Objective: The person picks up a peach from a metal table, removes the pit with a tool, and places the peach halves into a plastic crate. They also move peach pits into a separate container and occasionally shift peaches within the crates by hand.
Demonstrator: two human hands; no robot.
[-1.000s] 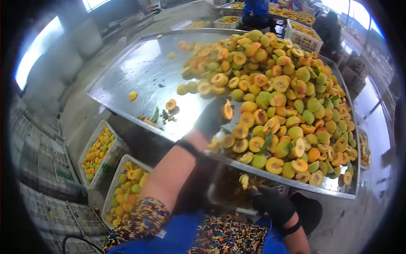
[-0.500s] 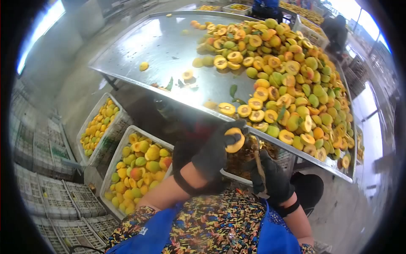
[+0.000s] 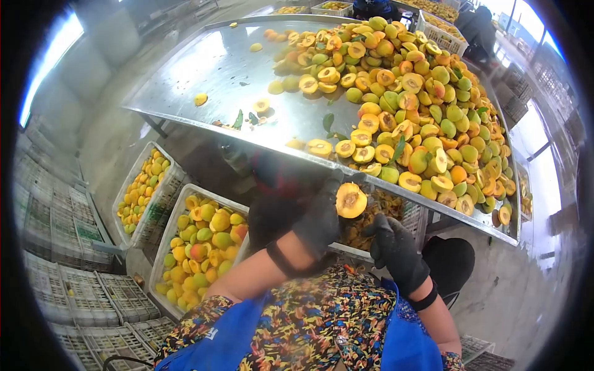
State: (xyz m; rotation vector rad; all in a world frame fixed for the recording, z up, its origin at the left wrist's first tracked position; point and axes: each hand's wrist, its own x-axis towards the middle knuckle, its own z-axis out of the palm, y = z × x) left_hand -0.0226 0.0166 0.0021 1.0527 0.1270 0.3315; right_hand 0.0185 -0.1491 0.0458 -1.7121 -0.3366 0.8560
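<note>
My left hand (image 3: 320, 213), in a dark glove, is closed around a peach half (image 3: 351, 201). The half's cut face is turned up toward me, with a rough orange-brown centre. Just right of it and lower, my right hand (image 3: 399, 253), also gloved, has its fingers curled together. The slim tool seen in it earlier does not show now, and I cannot make out what those fingers hold. Below both hands is a crate of brownish scraps (image 3: 355, 232). Beyond them, a large heap of peach halves (image 3: 427, 117) covers the right side of a metal table (image 3: 179, 80).
The table's raised front edge (image 3: 297, 159) runs close beyond my hands. Left of me stand a crate of peaches (image 3: 204, 244) and another full crate (image 3: 145, 188). Stacked plastic crates (image 3: 68, 278) line the far left. A person in dark clothes (image 3: 479, 31) is at the back right.
The peach half has turned so its cut face shows fully. My right hand has drawn slightly away from it, and its tool has gone out of sight. The view has shifted a little.
</note>
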